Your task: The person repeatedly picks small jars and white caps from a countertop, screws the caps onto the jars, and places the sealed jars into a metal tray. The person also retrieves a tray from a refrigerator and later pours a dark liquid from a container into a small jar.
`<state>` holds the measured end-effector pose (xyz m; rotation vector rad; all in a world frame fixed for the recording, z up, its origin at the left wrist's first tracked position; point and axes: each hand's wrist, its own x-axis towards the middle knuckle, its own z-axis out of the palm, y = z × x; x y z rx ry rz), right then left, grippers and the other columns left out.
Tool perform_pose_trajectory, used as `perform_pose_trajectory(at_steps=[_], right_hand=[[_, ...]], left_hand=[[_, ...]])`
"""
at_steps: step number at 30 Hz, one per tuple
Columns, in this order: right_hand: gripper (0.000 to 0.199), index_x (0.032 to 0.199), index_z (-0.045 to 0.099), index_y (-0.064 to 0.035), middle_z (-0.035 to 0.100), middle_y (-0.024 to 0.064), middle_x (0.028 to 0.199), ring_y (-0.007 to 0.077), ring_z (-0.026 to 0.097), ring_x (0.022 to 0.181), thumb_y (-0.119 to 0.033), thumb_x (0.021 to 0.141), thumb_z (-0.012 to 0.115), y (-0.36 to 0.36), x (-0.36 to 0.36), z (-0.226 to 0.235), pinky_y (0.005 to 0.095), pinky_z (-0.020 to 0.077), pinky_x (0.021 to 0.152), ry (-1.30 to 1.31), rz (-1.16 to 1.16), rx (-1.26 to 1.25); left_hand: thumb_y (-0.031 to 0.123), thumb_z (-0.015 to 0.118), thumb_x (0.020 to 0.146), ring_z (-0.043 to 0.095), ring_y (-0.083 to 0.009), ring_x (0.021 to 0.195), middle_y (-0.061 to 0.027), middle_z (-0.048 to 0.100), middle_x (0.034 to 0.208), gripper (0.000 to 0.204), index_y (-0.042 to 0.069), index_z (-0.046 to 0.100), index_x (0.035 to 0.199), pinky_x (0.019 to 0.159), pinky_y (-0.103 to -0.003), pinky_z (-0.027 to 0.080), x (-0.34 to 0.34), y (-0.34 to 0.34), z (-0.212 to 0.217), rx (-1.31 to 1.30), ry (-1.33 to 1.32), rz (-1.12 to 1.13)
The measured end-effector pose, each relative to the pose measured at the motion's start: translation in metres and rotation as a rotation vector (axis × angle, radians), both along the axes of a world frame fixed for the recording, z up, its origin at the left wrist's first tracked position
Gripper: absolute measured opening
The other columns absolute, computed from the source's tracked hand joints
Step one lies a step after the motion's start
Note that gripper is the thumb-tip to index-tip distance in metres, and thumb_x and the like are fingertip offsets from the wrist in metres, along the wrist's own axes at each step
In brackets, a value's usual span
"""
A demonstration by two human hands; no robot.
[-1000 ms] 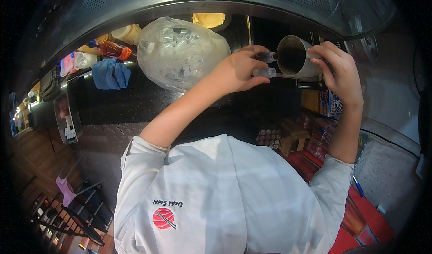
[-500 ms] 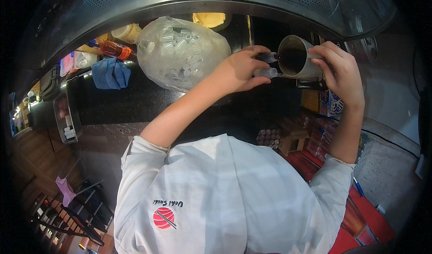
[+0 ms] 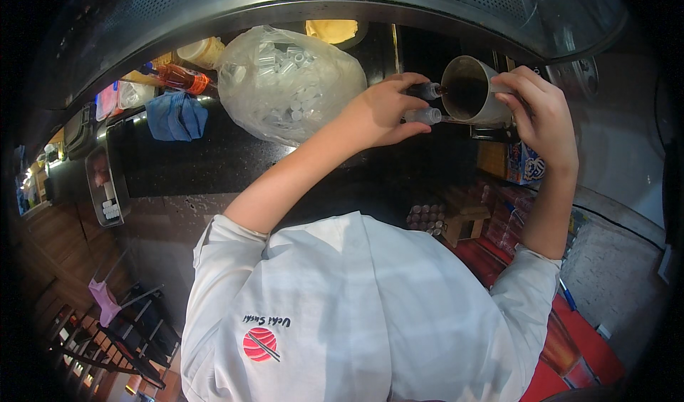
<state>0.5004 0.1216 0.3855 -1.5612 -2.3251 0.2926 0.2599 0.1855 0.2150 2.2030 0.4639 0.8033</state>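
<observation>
Two small clear plastic bottles are held side by side in my left hand (image 3: 387, 111), fingers closed around them. Dark liquid shows in the mouth of the upper bottle (image 3: 426, 90); the lower bottle (image 3: 425, 116) looks clear at its neck. My right hand (image 3: 536, 110) grips the far side of a pale jug (image 3: 491, 106), which is tipped toward the bottles. Dark liquid lies inside it, and its rim is right by the upper bottle's mouth. The bottles' lower parts are hidden by my left hand.
Left of my left hand, a big clear plastic bag (image 3: 285, 88) holds many small white and clear pieces. Beyond it lie a blue cloth (image 3: 176, 116) and a red-brown bottle (image 3: 183, 79). A metal ledge (image 3: 320, 3) overhangs the back. Boxes (image 3: 526, 163) stand below my right hand.
Dark liquid now shows in the upper bottle's neck, which looked paler before. The jug has shifted very slightly; both hands keep nearly the same place.
</observation>
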Motion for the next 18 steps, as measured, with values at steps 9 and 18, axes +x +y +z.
perform_pose_trajectory(at_steps=[9, 18], right_hand=[[0.016, 0.105, 0.068, -0.0008, 0.067, 0.0154, 0.093, 0.0335, 0.068, 0.081, -0.003, 0.089, 0.067, -0.002, 0.001, -0.002, 0.0373, 0.0532, 0.072, 0.009, -0.016, 0.001], [0.017, 0.106, 0.066, 0.001, 0.064, 0.016, 0.091, 0.0314, 0.065, 0.079, 0.001, 0.089, 0.065, -0.008, 0.012, -0.011, 0.035, 0.0509, 0.074, 0.139, -0.102, 0.016]], left_hand=[[0.03, 0.085, 0.079, 0.064, -0.0346, 0.118, -0.0184, 0.059, 0.137, 0.037, 0.005, 0.077, 0.106, 0.094, -0.04, 0.056, 0.001, -0.001, -0.003, 0.016, -0.013, 0.012], [0.029, 0.087, 0.078, 0.068, -0.0345, 0.109, -0.0179, 0.06, 0.136, 0.037, 0.006, 0.077, 0.104, 0.087, -0.039, 0.058, 0.004, -0.007, -0.011, -0.087, -0.149, 0.105]])
